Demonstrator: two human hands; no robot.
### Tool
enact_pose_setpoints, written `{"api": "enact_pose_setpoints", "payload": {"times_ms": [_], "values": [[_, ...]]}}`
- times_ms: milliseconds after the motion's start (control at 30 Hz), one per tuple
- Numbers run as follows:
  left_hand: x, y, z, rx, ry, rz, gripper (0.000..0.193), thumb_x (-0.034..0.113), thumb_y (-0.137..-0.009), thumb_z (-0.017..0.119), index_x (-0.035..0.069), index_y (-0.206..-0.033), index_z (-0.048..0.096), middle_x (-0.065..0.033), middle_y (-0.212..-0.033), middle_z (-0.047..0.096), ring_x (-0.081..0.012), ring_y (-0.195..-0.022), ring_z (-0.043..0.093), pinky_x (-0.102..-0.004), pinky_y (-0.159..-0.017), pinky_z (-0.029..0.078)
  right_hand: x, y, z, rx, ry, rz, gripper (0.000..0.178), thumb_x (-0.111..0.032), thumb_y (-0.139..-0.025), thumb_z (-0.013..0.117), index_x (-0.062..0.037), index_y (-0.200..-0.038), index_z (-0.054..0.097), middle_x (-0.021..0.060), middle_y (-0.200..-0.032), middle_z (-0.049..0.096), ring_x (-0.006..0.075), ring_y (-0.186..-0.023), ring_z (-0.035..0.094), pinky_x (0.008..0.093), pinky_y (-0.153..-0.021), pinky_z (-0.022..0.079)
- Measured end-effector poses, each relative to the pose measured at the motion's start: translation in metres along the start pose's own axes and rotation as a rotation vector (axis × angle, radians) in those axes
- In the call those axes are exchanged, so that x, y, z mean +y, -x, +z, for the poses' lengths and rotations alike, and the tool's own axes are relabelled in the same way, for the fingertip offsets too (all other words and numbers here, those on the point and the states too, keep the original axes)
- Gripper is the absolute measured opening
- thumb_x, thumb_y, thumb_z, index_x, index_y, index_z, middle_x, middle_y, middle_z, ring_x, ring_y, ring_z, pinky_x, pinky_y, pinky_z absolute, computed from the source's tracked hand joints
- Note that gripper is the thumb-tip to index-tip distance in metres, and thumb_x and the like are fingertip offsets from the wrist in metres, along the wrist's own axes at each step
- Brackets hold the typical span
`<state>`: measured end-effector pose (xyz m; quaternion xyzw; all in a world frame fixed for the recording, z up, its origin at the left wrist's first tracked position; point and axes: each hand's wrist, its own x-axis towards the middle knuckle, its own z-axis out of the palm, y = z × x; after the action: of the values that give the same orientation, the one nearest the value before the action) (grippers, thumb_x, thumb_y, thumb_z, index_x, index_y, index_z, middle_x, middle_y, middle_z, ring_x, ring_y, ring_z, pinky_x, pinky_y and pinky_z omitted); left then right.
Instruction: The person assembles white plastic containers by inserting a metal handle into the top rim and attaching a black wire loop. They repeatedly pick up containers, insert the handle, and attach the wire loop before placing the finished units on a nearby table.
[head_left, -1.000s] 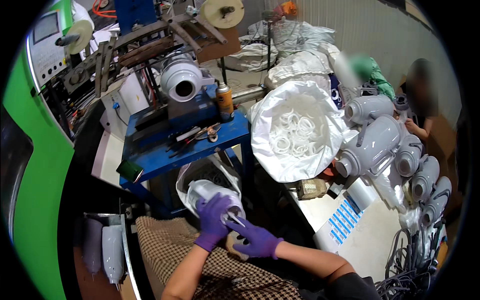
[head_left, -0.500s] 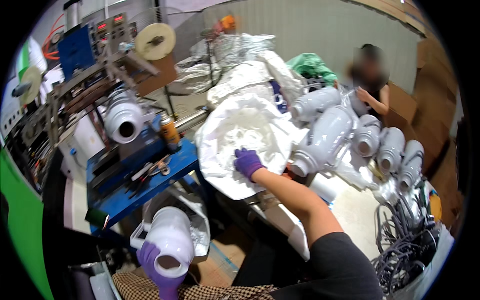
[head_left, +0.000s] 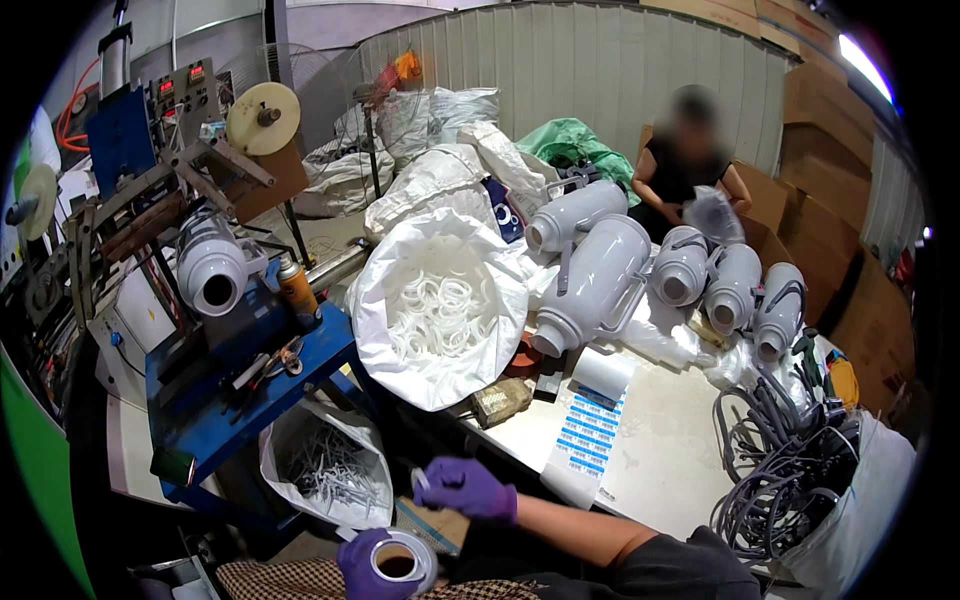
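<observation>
While a co-worker (head_left: 690, 185) dressed in black held crinkled clear film (head_left: 713, 212) across the table (head_left: 665, 460), we worked in purple gloves above a houndstooth cloth (head_left: 265, 580). Our left hand (head_left: 359, 566) was clamped around a smooth grey flask body (head_left: 425, 572), low over our lap, its round mouth facing up at us. Just above and to the right, our right hand (head_left: 472, 489) had its fingertips together on a small pale ring (head_left: 420, 482), slightly blurred, apart from the mouth. Ahead of us, a creased white sack (head_left: 400, 388) held loose, thin white rings (head_left: 440, 312); a smaller sack (head_left: 274, 458) of slim pale strips (head_left: 335, 478) stood beside a blue bench (head_left: 180, 405). Glossy, bottle-shaped flasks (head_left: 597, 275) lay near blue-and-white labels (head_left: 590, 432) and tangled grey cords (head_left: 765, 485).
</observation>
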<state>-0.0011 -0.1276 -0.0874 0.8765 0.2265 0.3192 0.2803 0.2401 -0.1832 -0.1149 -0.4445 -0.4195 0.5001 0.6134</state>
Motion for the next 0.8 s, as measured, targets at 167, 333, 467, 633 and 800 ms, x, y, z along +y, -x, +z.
{"api": "enact_pose_setpoints", "payload": {"times_ms": [167,333,467,633,800], "values": [[0.006,0.002,0.006,-0.072,0.179,-0.035,0.042,0.022,-0.058,0.089,0.006,-0.094,0.074,-0.0106,-0.091,0.073,-0.0309,-0.084,0.072,-0.0404,-0.079,0.056,0.009,0.029,0.034,-0.224,0.138,0.025,0.029,-0.024,-0.099,0.069,-0.0025,-0.119,0.073,0.0065,-0.107,0.07,0.0119,-0.091,0.065,0.0282,-0.083,0.052],[-0.009,0.006,0.013,-0.121,0.127,-0.023,0.047,0.03,-0.057,0.091,0.01,-0.096,0.074,-0.009,-0.091,0.073,-0.0302,-0.088,0.071,-0.0425,-0.083,0.052,0.025,0.048,0.053,-0.334,0.481,-0.098,0.036,-0.026,-0.097,0.067,-0.0117,-0.129,0.067,0.0108,-0.101,0.074,0.0238,-0.085,0.071,0.0382,-0.076,0.055],[-0.027,0.018,0.026,-0.104,-0.031,0.056,0.051,0.035,-0.057,0.091,0.013,-0.098,0.072,-0.0078,-0.091,0.072,-0.031,-0.089,0.07,-0.0446,-0.084,0.049,0.042,0.053,0.065,-0.257,0.736,-0.23,0.02,-0.012,-0.086,0.065,-0.0099,-0.106,0.069,0.0168,-0.096,0.071,0.0397,-0.086,0.068,0.0454,-0.077,0.054],[-0.02,0.023,0.034,-0.173,-0.09,-0.025,0.054,0.04,-0.059,0.088,0.012,-0.101,0.07,-0.0103,-0.099,0.071,-0.0332,-0.094,0.068,-0.0443,-0.086,0.048,0.04,0.044,0.078,-0.392,1.085,0.071,0.017,-0.011,-0.083,0.065,-0.0079,-0.099,0.067,0.0167,-0.095,0.071,0.0391,-0.089,0.069,0.0463,-0.078,0.054],[-0.033,0.02,0.048,-0.039,-0.101,0.029,0.059,0.042,-0.059,0.087,0.012,-0.106,0.068,-0.0107,-0.1,0.071,-0.0339,-0.096,0.067,-0.045,-0.088,0.046,0.06,0.051,0.071,-0.188,0.991,-0.11,0.018,-0.017,-0.087,0.064,-0.0096,-0.102,0.07,0.0163,-0.096,0.072,0.0378,-0.091,0.07,0.0448,-0.078,0.055]]}}
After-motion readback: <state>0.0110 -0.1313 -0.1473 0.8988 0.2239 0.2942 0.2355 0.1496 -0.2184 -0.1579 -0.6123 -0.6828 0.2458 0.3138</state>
